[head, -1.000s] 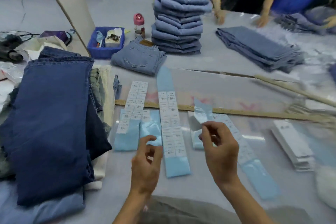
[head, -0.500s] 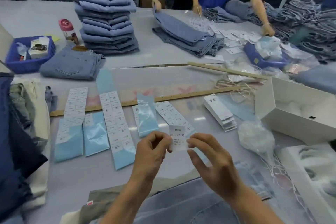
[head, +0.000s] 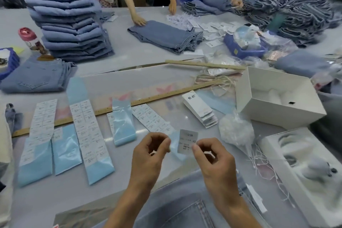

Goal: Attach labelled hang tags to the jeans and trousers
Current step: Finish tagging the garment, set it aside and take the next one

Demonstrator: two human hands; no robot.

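The right hand [head: 212, 161] pinches a small printed label [head: 187, 143] at its right edge, near centre above the jeans [head: 185, 207]. The left hand [head: 149, 155] seems curled on its peeled blue backing. Light, flimsy, probably sticky: hold by 1 edge.

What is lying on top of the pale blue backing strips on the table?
Rows of small white printed size stickers cover the upper parts of the backing strips, with bare blue below. Their print is too small to read.
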